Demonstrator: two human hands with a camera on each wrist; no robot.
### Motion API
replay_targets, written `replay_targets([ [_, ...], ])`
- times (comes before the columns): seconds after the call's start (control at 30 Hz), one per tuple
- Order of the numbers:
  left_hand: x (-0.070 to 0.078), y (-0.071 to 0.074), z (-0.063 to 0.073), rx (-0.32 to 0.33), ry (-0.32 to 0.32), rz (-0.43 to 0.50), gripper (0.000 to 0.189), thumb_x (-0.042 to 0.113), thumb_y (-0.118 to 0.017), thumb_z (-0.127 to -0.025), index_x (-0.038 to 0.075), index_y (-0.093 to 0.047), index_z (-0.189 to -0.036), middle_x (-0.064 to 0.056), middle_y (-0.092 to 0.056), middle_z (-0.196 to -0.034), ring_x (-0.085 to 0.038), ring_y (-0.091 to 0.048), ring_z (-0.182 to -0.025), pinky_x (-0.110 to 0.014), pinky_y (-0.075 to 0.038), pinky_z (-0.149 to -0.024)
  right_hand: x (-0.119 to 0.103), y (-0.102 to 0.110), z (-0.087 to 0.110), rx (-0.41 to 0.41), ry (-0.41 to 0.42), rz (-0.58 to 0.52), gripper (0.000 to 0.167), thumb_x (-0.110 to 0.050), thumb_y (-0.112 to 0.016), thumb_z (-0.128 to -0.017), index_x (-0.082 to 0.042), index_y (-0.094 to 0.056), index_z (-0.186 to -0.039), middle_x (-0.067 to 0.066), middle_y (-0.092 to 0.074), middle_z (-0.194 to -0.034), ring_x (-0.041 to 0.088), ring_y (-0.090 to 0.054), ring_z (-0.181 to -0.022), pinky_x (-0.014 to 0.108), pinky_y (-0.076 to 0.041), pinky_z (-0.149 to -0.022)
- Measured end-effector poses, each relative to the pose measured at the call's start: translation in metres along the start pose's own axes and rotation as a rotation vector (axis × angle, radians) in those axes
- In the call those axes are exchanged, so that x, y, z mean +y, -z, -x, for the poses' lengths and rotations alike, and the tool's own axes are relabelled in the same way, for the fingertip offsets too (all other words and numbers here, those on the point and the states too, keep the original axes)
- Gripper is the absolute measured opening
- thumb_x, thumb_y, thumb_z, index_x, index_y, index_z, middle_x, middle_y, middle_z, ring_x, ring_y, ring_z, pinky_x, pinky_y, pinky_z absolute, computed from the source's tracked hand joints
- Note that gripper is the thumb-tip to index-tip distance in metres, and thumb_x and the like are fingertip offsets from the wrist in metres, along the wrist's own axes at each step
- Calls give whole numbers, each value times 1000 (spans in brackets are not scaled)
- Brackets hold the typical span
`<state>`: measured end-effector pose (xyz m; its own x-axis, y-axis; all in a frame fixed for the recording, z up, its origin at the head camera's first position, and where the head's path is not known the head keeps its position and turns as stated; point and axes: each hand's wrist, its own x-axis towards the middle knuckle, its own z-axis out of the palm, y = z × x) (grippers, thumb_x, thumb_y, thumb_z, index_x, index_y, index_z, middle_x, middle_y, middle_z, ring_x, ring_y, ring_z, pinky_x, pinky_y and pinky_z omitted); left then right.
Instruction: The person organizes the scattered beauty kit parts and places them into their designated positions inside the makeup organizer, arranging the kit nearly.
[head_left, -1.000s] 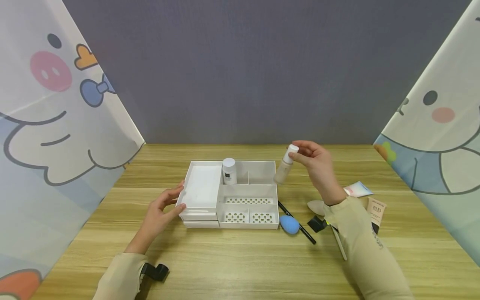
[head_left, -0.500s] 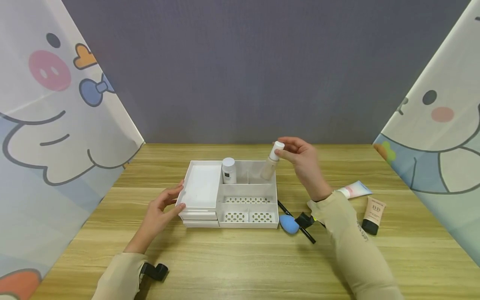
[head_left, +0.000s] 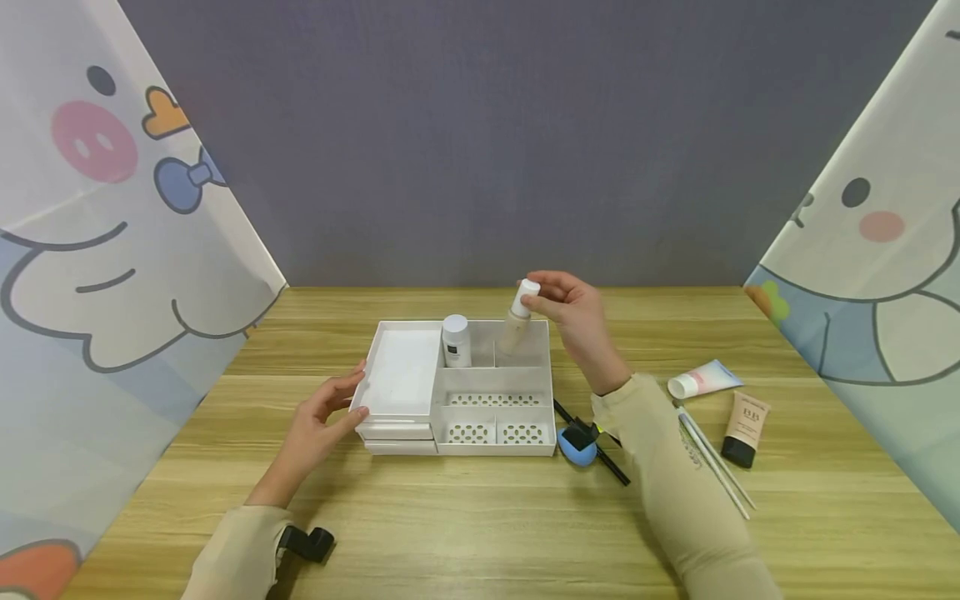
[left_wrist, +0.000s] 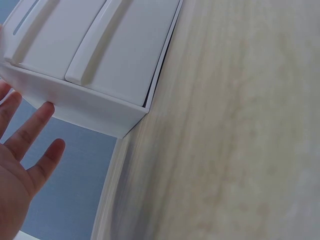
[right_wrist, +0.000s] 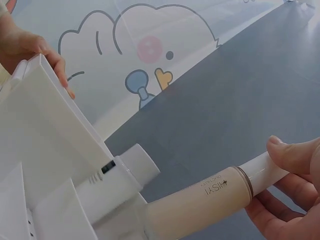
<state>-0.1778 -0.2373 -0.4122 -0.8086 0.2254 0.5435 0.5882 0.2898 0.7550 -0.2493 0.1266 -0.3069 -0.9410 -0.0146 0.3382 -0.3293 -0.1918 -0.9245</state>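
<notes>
A white desk organizer has a flat lidded part and two drawers at left, and open compartments at right. My left hand rests against its left side, thumb at the front corner. In the left wrist view the fingers are fairly straight against the box. My right hand pinches the white cap of a beige foundation bottle. The bottle leans, its lower end within the back right compartment. A small white bottle stands in the back compartment beside it.
Right of the organizer lie a blue makeup sponge and a black pencil. Farther right are a white-capped tube, a BB cream tube and thin white sticks. A grey panel stands behind the table.
My right hand has carried the foundation bottle left, from beside the organizer to its back right compartment, lowering the bottle's end into it. My left hand has stayed at the organizer's side.
</notes>
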Motion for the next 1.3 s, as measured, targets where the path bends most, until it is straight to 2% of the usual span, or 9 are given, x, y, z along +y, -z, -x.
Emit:
replay_targets([
  [0.33,0,0,-1,3,-22,4,46,-19,-65,-84,-10,-57,-129,-15,-50,-146,0,-58,-115,-14,-46,-92,9,-21,-5,12,-37,-12,34,16,-68,-84,17,-60,-117,-9,-73,-84,9,-66,-85,22,-53,-77],
  [0.53,2,-1,-2,5,-31,9,46,-19,-65,-83,-10,-57,-128,-12,-50,-146,0,-58,-115,-14,-46,-91,14,-29,-6,4,-83,20,36,14,-68,-85,17,-59,-120,-9,-72,-85,9,-65,-86,22,-53,-77],
  [0.8,0,-1,-1,7,-44,15,47,-20,-64,-83,-10,-57,-128,-16,-50,-146,-1,-58,-116,-14,-46,-92,27,-33,-5,-30,-135,59,34,9,-71,-86,11,-64,-119,-6,-73,-90,10,-65,-90,24,-52,-81],
  [1.17,-1,0,0,7,-24,8,46,-19,-65,-83,-10,-57,-128,-18,-49,-145,0,-58,-116,-14,-45,-92,33,-35,-6,-37,-127,65,32,12,-70,-85,12,-64,-117,-5,-73,-90,9,-65,-88,24,-52,-81],
  [1.3,-1,0,0,9,-26,9,46,-19,-65,-83,-11,-57,-127,-15,-50,-145,0,-57,-116,-14,-45,-92,36,-35,-6,-54,-142,76,33,12,-71,-84,12,-64,-116,-4,-74,-92,9,-66,-88,24,-52,-81],
])
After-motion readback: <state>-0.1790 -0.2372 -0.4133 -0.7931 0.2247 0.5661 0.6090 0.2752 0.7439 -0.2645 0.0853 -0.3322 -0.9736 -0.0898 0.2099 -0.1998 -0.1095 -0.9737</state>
